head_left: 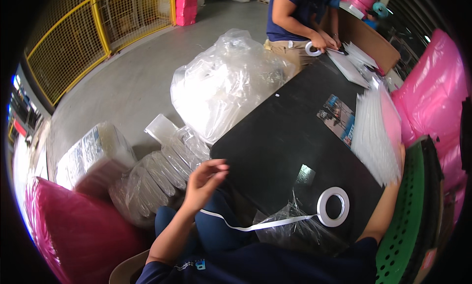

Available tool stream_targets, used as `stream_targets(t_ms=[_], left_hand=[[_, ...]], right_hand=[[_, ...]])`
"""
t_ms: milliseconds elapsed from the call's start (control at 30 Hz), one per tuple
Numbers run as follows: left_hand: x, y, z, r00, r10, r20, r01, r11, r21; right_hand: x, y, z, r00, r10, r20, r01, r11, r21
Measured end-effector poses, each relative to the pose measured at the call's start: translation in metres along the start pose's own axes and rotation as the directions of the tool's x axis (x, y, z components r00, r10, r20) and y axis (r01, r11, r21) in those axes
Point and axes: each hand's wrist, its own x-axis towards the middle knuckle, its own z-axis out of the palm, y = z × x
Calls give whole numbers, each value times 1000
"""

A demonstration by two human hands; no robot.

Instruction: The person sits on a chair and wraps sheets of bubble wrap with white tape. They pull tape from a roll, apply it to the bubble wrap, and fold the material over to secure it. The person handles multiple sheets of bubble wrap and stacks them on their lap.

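My left hand is raised off the table's near left edge, its fingers loosely bent and the thumb apart from them, with nothing visible between them. A narrow white tape strip runs from the tape roll on the black table to near my left wrist; whether it sticks to me I cannot tell. At the right edge, my right hand is mostly hidden behind a fanned stack of thin white sheets or pouches, against its outer side. Its fingers do not show. Pink sheeting shows along the stack.
Crumpled clear plastic and a printed picture sheet lie on the table. A co-worker handles another tape roll at the far end. Large clear and pink bags flank the left; a green perforated panel stands right.
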Motion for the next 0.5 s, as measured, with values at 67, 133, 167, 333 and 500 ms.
stream_targets(t_ms=[67,133,167,333,500], left_hand=[[-21,-1,-42,968,-29,-249,37,999,28],[-41,-3,-84,870,-63,-489,133,985,110],[-53,-6,-106,799,-61,-598,192,968,158],[-106,-65,-202,543,88,-835,280,918,280],[-132,-117,-210,619,-3,-786,757,269,595]], right_hand=[[11,18,-48,988,153,-16,-154,980,-127],[18,33,-92,952,296,-74,-305,921,-243],[22,39,-93,924,367,-106,-382,878,-290],[45,-80,-78,991,131,17,53,-277,-959],[40,-69,258,486,-490,723,850,75,-521]])
